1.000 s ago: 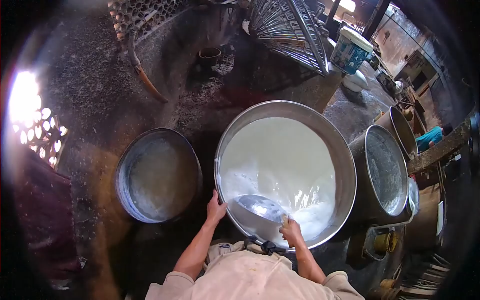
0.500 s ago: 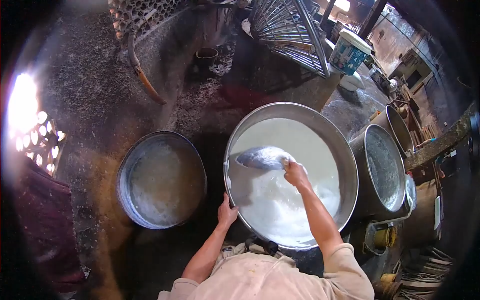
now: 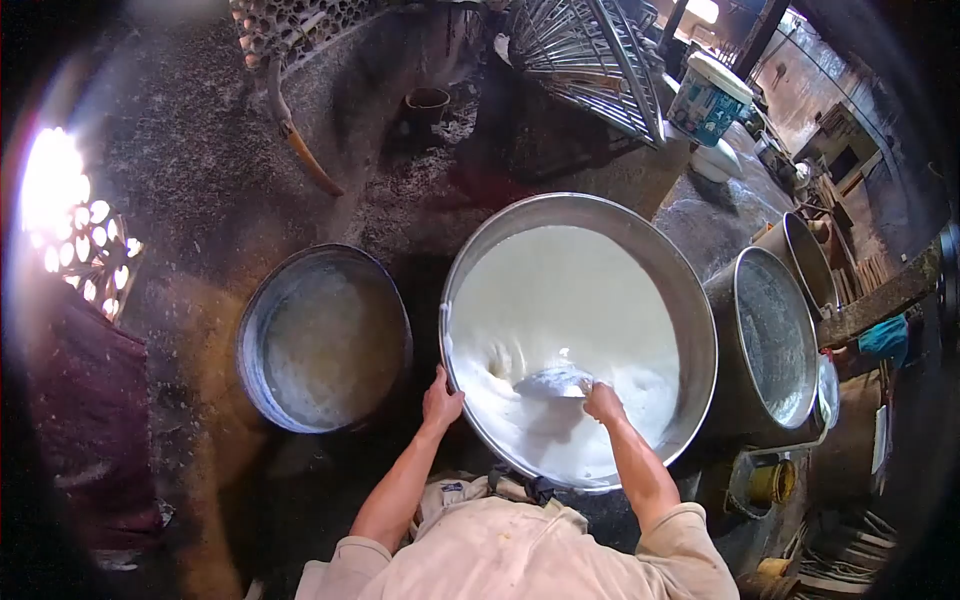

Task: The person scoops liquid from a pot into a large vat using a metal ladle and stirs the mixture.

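A wide metal pot (image 3: 690, 290) in front of me is filled with white, milky liquid (image 3: 570, 280), foamy towards my side. My right hand (image 3: 603, 402) is closed around the handle end of a metal scoop (image 3: 556, 381). The scoop's bowl is partly sunk in the liquid, and its far edge is hidden there. At the pot's left rim, my left hand (image 3: 441, 402) grips the edge, with the thumb against the outer wall.
To the left stands a smaller round pot (image 3: 250, 360) with cloudy liquid. Another metal vat (image 3: 738, 330) is close on the right. A paint bucket (image 3: 709, 100) sits at the back right. At far right a co-worker's blue sleeve (image 3: 885, 340) shows.
My right hand has brought the scoop down and towards me, from above the liquid into it. The liquid ripples beside it. My left hand stays on the rim. A co-worker's sleeve has appeared at right.
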`<state>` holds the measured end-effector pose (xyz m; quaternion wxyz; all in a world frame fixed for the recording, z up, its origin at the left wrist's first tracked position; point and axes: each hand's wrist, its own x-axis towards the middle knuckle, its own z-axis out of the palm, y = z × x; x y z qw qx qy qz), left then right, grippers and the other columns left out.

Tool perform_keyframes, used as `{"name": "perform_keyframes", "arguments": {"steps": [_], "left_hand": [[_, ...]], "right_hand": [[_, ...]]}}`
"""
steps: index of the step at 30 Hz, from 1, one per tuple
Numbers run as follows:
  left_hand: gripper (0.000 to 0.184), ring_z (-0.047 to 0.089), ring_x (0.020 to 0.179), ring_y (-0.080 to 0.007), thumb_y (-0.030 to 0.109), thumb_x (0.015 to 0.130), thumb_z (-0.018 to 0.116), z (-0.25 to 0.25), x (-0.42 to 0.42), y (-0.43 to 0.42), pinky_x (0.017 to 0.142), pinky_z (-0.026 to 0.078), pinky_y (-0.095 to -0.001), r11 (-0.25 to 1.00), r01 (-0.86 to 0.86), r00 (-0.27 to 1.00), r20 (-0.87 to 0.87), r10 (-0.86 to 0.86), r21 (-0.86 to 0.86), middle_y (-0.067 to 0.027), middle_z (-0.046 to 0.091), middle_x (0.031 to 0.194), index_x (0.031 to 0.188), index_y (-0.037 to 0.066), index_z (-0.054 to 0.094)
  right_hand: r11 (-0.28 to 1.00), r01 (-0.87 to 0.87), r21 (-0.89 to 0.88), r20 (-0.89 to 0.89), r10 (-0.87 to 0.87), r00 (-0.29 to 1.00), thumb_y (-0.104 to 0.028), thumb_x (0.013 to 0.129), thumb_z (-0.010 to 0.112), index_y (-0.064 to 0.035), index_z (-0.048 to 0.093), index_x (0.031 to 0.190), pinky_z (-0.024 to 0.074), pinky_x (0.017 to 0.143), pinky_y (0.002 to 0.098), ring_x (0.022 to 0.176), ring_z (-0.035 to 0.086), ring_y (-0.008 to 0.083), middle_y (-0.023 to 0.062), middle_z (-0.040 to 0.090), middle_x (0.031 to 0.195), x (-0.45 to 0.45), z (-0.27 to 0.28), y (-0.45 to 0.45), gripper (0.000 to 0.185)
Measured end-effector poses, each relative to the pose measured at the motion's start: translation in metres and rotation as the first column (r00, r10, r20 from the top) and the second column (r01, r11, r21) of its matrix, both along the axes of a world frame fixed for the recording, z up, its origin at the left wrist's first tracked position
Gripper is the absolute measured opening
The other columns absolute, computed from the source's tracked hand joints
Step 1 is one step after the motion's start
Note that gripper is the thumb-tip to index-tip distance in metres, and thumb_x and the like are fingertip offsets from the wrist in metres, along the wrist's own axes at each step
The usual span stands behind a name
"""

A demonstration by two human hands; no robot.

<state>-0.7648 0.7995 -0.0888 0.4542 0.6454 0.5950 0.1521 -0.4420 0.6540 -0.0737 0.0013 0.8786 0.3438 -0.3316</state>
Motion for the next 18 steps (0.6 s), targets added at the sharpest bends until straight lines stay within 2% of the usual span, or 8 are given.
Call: {"name": "perform_keyframes", "arguments": {"steps": [5, 7, 9, 11, 13, 14, 15, 18], "left_hand": [[0.076, 0.063, 0.092, -0.0367, 0.014, 0.070, 0.063, 0.006, 0.003, -0.003, 0.079, 0.049, -0.0404, 1.000, -0.025, 0.999, -0.032, 0.026, 0.011, -0.0210, 0.065, 0.098, 0.140, 0.006, 0.033], [0.077, 0.063, 0.091, -0.0351, 0.013, 0.070, 0.063, 0.013, 0.006, -0.007, 0.079, 0.049, -0.0398, 0.999, -0.046, 0.998, -0.045, 0.046, 0.005, -0.0201, 0.065, 0.099, 0.140, 0.006, 0.034], [0.076, 0.063, 0.094, -0.0346, 0.013, 0.072, 0.064, -0.006, 0.006, -0.008, 0.081, 0.048, -0.0395, 0.996, -0.077, 0.997, -0.028, 0.078, 0.037, -0.0199, 0.065, 0.101, 0.141, 0.007, 0.032], [0.073, 0.061, 0.100, -0.0351, 0.014, 0.075, 0.063, 0.018, 0.012, -0.012, 0.085, 0.047, -0.0390, 0.996, -0.074, 0.988, -0.142, 0.067, -0.041, -0.0219, 0.063, 0.106, 0.142, 0.007, 0.032], [0.072, 0.060, 0.102, -0.0354, 0.014, 0.077, 0.062, -0.005, 0.011, -0.014, 0.087, 0.046, -0.0388, 0.995, -0.099, 0.990, -0.099, 0.100, 0.010, -0.0228, 0.062, 0.109, 0.142, 0.006, 0.032], [0.070, 0.059, 0.105, -0.0357, 0.014, 0.079, 0.062, -0.011, 0.011, -0.015, 0.090, 0.045, -0.0385, 0.990, -0.129, 0.990, -0.053, 0.132, 0.062, -0.0237, 0.061, 0.112, 0.142, 0.005, 0.031], [0.070, 0.059, 0.105, -0.0357, 0.014, 0.079, 0.062, -0.017, 0.010, -0.017, 0.090, 0.045, -0.0385, 0.989, -0.130, 0.990, -0.056, 0.133, 0.065, -0.0237, 0.061, 0.112, 0.142, 0.005, 0.031], [0.065, 0.057, 0.107, -0.0374, 0.011, 0.082, 0.056, -0.008, 0.017, -0.026, 0.092, 0.044, -0.0387, 0.980, -0.182, 0.983, -0.026, 0.184, 0.078, -0.0258, 0.059, 0.114, 0.141, 0.002, 0.031]], "right_hand": [[0.999, 0.026, 0.024, 0.045, -0.027, 0.999, -0.013, 0.069, 0.062, 0.0005, 0.064, 0.099, 0.0509, 0.081, 0.0447, 0.093, 0.063, 0.0366, 0.0229, 0.065, 0.097, 0.024, -0.016, -0.075, 0.033], [0.998, 0.058, -0.031, 0.008, -0.057, 0.998, -0.013, 0.069, 0.061, 0.0007, 0.064, 0.098, 0.0503, 0.082, 0.0450, 0.094, 0.062, 0.0374, 0.0232, 0.065, 0.097, 0.037, -0.016, -0.103, 0.033], [0.998, 0.059, -0.011, 0.006, -0.059, 0.998, -0.011, 0.067, 0.062, 0.0016, 0.064, 0.097, 0.0498, 0.083, 0.0457, 0.094, 0.062, 0.0382, 0.0238, 0.065, 0.097, 0.051, -0.004, -0.132, 0.033], [0.975, -0.156, 0.156, 0.164, 0.131, 0.978, -0.007, 0.069, 0.055, 0.0070, 0.063, 0.094, 0.0525, 0.068, 0.0440, 0.073, 0.065, 0.0401, 0.0251, 0.065, 0.081, 0.063, 0.015, -0.160, 0.029], [0.969, -0.160, 0.187, 0.185, 0.125, 0.975, -0.008, 0.069, 0.055, 0.0060, 0.062, 0.096, 0.0511, 0.070, 0.0459, 0.076, 0.064, 0.0426, 0.0260, 0.065, 0.082, 0.071, 0.051, -0.176, 0.031], [0.990, -0.101, 0.096, 0.128, 0.088, 0.988, -0.007, 0.071, 0.054, 0.0049, 0.061, 0.100, 0.0513, 0.065, 0.0452, 0.071, 0.065, 0.0378, 0.0249, 0.065, 0.080, 0.081, 0.060, -0.183, 0.032], [0.978, -0.066, 0.196, 0.145, 0.038, 0.989, -0.007, 0.073, 0.053, 0.0036, 0.063, 0.098, 0.0512, 0.057, 0.0424, 0.064, 0.065, 0.0326, 0.0237, 0.065, 0.076, 0.086, 0.069, -0.194, 0.029], [0.974, -0.159, 0.163, 0.166, 0.132, 0.977, -0.005, 0.070, 0.056, 0.0014, 0.063, 0.100, 0.0491, 0.047, 0.0382, 0.054, 0.064, 0.0264, 0.0205, 0.064, 0.069, 0.112, 0.113, -0.201, 0.031]]}}
